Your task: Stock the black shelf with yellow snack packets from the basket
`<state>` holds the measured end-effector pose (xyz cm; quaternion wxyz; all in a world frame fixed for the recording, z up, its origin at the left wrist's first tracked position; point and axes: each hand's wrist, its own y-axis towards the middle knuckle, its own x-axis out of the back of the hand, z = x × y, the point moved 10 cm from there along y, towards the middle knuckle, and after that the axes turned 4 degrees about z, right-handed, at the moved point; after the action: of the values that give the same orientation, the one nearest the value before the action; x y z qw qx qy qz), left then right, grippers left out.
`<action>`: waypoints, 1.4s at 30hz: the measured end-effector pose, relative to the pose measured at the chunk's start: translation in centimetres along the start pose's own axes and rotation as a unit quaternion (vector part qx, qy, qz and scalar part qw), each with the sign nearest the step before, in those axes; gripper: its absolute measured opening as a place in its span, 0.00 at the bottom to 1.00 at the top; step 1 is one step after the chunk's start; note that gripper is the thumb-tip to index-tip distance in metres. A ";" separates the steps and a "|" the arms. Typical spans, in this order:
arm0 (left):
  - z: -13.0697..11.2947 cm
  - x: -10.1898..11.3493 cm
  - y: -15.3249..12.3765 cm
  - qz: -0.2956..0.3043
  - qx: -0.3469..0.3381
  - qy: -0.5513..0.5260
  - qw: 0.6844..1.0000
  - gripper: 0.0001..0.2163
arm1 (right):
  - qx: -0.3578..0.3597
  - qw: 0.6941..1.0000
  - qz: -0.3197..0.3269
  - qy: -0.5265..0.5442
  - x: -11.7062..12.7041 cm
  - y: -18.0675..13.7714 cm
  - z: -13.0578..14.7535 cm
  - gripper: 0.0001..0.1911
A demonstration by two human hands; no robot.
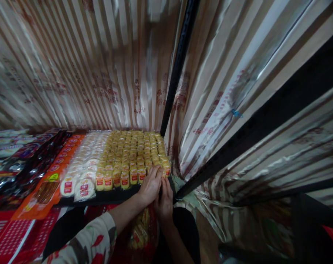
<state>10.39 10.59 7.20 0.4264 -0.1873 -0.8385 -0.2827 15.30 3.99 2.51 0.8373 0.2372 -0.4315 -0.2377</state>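
Observation:
Rows of small yellow wrapped snacks (128,157), with red and white labels at the front, stand packed on a dark shelf. My left hand (150,186), below a floral sleeve, reaches over the front right end of these rows. Its fingers are closed at a small yellow packet (165,167) there, partly hiding it. Close against it, my right hand (164,201) points upward at the shelf's front edge, fingers pressed together. What lies between its fingers is hidden. Below the hands, more yellow packets (139,233) lie in a red basket.
White round wrapped snacks (84,189) fill rows to the left, then orange packs (45,190) and dark shiny packs (26,157). A red perforated basket (9,234) is at lower left. Dark metal posts (180,69) stand at the right, with striped plastic sheeting (106,73) behind.

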 end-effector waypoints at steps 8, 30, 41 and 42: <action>0.4 -1.2 -3.4 0.019 -0.012 0.032 0.999 0.18 | 0.000 1.000 0.006 -0.020 -0.8 -0.3 -1.0 0.26; 0.2 -3.6 -4.9 -0.020 -0.154 0.205 0.966 0.21 | -0.217 0.963 -0.002 0.161 -0.6 2.3 -3.8 0.30; 0.1 -3.7 -5.6 -0.035 -0.148 0.241 0.959 0.20 | -0.222 0.951 -0.005 0.213 -0.6 2.4 -4.1 0.27; 0.0 -3.7 -5.6 -0.041 -0.148 0.243 0.958 0.20 | -0.225 0.947 -0.009 0.227 -0.5 2.3 -4.2 0.27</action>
<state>9.33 6.00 2.39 0.5728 -0.1395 -0.6655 -0.4578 18.98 6.92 1.45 0.9427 0.0939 -0.1627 -0.2759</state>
